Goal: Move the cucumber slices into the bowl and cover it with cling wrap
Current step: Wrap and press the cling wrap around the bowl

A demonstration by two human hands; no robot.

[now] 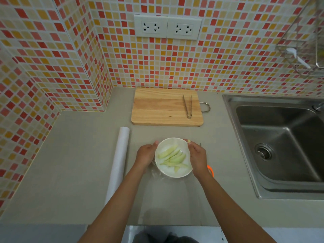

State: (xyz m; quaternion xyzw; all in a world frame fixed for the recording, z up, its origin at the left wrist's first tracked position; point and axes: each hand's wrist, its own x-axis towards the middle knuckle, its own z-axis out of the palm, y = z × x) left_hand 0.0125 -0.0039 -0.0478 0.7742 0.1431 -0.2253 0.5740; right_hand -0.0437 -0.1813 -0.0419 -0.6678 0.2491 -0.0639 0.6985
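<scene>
With both hands cupped on opposite sides of the round white ceramic bowl (172, 157), the wrapping stage looks underway. Pale green cucumber slices (172, 157) lie inside the bowl, near the counter's front edge; wooden cutting board (166, 106) behind holds only the metal tongs (187, 106). Left hand (145, 155) grips the left rim, fingers curled round it; right hand (197, 156) grips the right rim likewise. Clear film (157, 174) shows crumpled at the bowl's near-left edge and seems to spread flat toward the viewer; whether it already spans the top, cannot tell. White cling wrap roll (118, 162) lies just left, apart. Judgement: pull film taut across the rim, press down all round, keep bowl level so slices stay put.
</scene>
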